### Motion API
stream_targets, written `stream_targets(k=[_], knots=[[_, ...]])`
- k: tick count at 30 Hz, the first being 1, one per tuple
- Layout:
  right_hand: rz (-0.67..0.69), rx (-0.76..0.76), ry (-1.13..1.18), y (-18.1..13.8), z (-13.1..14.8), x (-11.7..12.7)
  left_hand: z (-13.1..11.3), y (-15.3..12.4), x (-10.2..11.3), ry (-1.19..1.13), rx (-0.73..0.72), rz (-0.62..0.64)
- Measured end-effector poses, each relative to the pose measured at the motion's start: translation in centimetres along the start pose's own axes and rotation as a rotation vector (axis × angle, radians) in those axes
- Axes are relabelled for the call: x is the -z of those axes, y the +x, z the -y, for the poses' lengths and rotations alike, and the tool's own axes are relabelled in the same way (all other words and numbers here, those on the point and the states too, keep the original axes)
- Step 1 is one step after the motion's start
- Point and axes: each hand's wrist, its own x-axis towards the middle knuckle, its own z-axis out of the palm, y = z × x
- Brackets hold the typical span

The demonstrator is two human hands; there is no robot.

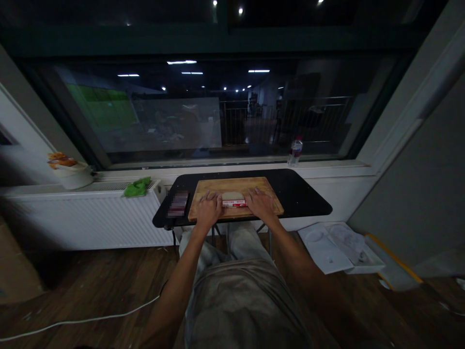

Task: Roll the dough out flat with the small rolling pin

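Note:
A wooden cutting board (236, 186) lies on a small black table (301, 194). On the board sits a pale flat piece of dough (232, 196) under a red-and-white cylinder (234, 203) lying crosswise. My left hand (209, 209) rests flat on the cylinder's left end with its fingers stretched forward. On the right end lies my right hand (260, 203), fingers also extended. Both palms press down on it.
A dark flat object (178, 203) lies on the table's left part. A green cloth (137, 187) and a white tub (72, 174) sit on the radiator ledge, a water bottle (295, 152) on the sill. White foam trays (337, 247) and a cable (80, 320) lie on the floor.

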Motion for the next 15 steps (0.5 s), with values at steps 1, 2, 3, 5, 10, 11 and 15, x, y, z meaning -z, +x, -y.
stream_targets(k=[1,2,3,5,10,11,15], knots=[[0.001,-0.002,-0.003,-0.1,0.0,0.0,0.0,-0.1,0.0,0.000,0.002,-0.001],[0.003,-0.003,-0.007,-0.1,0.0,0.0,0.0,-0.1,-0.1,0.001,0.003,0.002],[0.003,-0.003,-0.011,-0.2,0.1,0.1,-0.1,-0.1,-0.1,0.003,0.003,0.007],[-0.002,-0.002,-0.013,-0.3,0.2,0.2,-0.1,0.0,0.0,0.013,0.003,0.021],[-0.017,-0.014,0.001,-0.1,0.5,0.5,0.2,1.2,0.1,0.064,0.002,0.103],[-0.015,-0.022,-0.003,0.1,0.6,0.5,0.3,1.6,0.1,0.076,0.000,0.126],[0.000,-0.042,-0.011,1.7,0.7,0.3,0.8,3.0,-0.4,0.080,-0.001,0.180]])
